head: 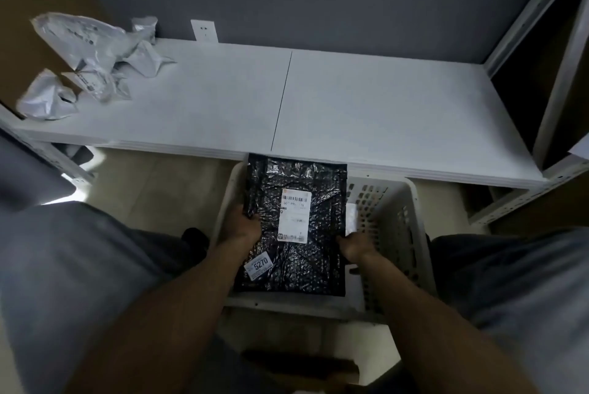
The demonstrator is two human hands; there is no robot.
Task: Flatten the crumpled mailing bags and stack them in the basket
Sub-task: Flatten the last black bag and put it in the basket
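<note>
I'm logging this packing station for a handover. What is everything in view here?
black mailing bag: one, black, flat in the basket
shipping label: one, white, on that bag
numbered sticker: one, blue-white, bag's near-left corner
basket: one, white, below the shelf's front edge
crumpled mailing bags: several, whitish, shelf's far left
shelf: one, white, above the basket's far end
wall socket: one, white, behind the shelf
left hand: one, grips bag's left edge
right hand: one, grips bag's right edge

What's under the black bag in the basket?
The black bag covers most of the basket floor. A white strip shows past its right edge, maybe another bag; everything else beneath is hidden. The left hand and right hand hold its edges.
</note>
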